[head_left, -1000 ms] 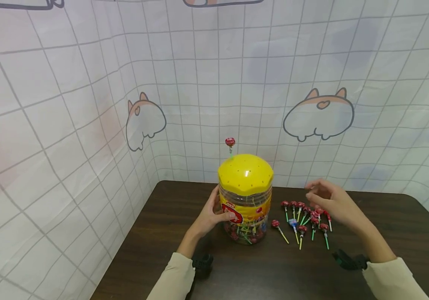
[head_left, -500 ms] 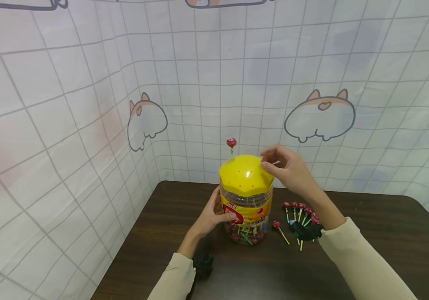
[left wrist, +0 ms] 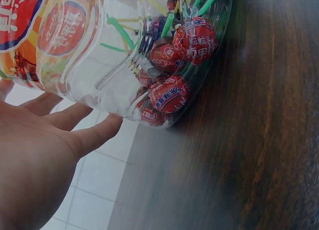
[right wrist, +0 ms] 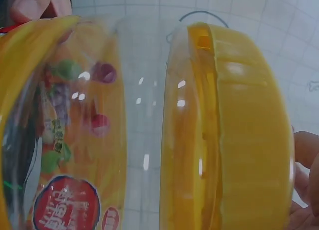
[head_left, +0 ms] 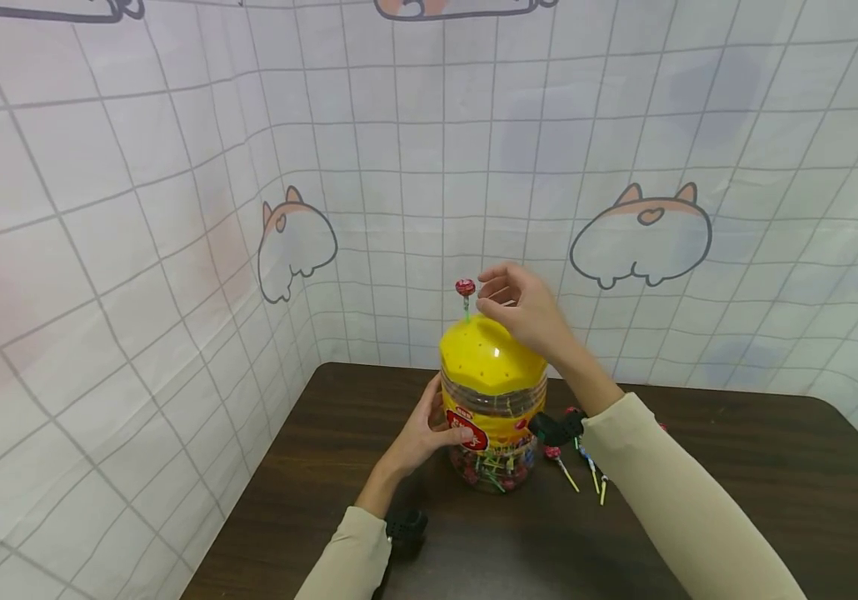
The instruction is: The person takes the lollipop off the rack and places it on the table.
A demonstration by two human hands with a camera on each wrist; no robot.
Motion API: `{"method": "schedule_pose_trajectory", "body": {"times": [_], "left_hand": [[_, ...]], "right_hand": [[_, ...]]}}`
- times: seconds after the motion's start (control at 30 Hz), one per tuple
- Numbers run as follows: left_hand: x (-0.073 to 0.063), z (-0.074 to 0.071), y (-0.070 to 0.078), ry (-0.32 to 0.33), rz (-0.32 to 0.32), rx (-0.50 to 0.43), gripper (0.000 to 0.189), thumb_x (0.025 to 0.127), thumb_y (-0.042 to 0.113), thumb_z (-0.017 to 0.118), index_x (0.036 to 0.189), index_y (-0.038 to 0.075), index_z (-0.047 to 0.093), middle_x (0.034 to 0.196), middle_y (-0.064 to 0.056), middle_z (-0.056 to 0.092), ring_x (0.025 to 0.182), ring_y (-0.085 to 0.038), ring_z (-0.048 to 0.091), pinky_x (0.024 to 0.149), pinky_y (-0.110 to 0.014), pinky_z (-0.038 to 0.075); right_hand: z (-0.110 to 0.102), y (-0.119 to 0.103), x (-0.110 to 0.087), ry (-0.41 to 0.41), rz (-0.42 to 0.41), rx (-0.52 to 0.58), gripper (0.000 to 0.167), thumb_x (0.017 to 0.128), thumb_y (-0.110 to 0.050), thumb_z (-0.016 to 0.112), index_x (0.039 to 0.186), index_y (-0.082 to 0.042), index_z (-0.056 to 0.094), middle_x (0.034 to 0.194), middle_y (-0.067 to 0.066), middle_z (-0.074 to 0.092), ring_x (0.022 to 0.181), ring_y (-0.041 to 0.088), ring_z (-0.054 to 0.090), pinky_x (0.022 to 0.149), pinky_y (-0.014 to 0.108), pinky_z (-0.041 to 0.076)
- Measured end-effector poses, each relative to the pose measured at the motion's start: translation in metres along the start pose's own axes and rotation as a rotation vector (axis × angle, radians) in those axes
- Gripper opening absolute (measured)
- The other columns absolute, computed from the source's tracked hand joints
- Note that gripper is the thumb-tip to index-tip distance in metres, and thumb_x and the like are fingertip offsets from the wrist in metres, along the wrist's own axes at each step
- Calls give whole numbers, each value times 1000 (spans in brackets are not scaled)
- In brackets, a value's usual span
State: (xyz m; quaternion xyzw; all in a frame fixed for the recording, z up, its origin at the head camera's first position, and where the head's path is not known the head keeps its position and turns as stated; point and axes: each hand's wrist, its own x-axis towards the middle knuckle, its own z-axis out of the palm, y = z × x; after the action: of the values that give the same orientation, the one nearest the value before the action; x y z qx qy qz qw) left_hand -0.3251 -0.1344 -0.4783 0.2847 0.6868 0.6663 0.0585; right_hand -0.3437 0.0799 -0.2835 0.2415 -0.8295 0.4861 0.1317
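Observation:
A clear plastic candy jar (head_left: 492,462) with a yellow lid (head_left: 485,354) stands upright on the table, lollipops visible inside through its lower wall. My left hand (head_left: 423,429) holds the jar's left side, thumb across the front label, fingers around the far side. One red lollipop (head_left: 465,287) sticks upright from the top of the lid. Close to its right, my right hand (head_left: 526,308) hovers over the lid with fingers bent and nothing visible between them. In the right wrist view, the fingers (right wrist: 304,175) show just beyond the lid's top.
On the dark wooden table (head_left: 339,467), a loose lollipop (head_left: 560,467) lies right of the jar. More lollipops lie beyond it, mostly hidden behind my right sleeve (head_left: 684,492). A white grid-patterned cloth (head_left: 399,217) hangs behind and to the left.
My right hand has moved left and up from the loose lollipops to beside the upright one on the lid. The left hand keeps its hold, and the jar stays put.

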Motion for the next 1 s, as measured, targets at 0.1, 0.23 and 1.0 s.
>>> {"method": "schedule_pose_trajectory", "body": {"times": [0.1,0.23,1.0], "left_hand": [[-1,1,1,-1,-8,1,92,93,33,76,162,37,15,154,-12,43,138,-30,48,115,-59,41],[0,2,1,1,-17,-2,91,93,32,75,161,39,16,154,-12,42,139,-30,47,116,-59,40],[0,-1,-2,13,-15,18,91,92,36,76,161,42,16,153,-11,44,137,-30,49,116,-60,41]], "right_hand": [[5,-1,6,-9,8,-2,36,96,-16,68,130,-8,60,119,15,68,105,31,67,94,48,57],[9,-3,11,-26,16,-15,35,96,-13,68,129,-10,60,115,14,71,102,29,67,94,45,56],[9,-8,8,106,-104,154,36,97,-12,69,132,-11,60,107,16,70,88,32,67,74,20,54]]}}
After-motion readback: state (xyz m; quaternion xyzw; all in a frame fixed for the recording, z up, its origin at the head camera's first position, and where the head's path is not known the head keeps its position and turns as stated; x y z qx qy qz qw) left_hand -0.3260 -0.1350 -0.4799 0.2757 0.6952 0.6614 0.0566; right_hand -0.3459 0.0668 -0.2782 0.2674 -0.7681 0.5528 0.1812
